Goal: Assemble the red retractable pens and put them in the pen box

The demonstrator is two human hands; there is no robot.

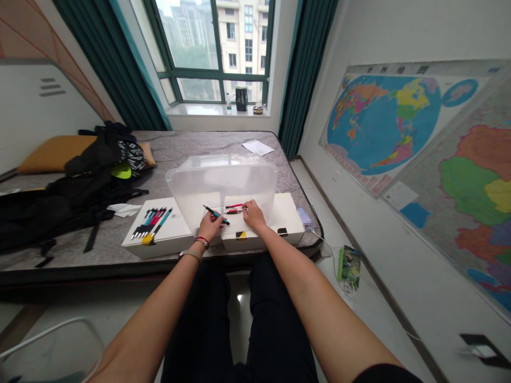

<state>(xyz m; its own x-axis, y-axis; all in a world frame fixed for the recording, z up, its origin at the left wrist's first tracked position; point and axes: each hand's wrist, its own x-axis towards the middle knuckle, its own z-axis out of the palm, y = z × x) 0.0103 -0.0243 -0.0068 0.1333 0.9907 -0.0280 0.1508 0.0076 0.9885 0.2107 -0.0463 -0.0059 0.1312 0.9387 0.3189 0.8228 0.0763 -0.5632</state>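
In my left hand [211, 227] a blue-and-black pen [216, 214] is pinched, tilted with its dark end up to the left. My right hand [254, 215] is closed at the right ends of some red pens [233, 206], its fingertips pinching one of them. These pens lie on a white box [243, 239] with black and yellow marks. A clear plastic bin [223, 175] is tipped on its side behind both hands. To the left, a row of several blue, black and red pens [154, 221] rests on another white box [167, 242].
The boxes stand at the near edge of a grey mattress [159, 149]. Black bags and clothing [80, 186] are heaped at left, near a white tissue [123, 210]. A sheet of paper [258, 147] lies farther back. A green box [349, 266] and cable are on the floor at right.
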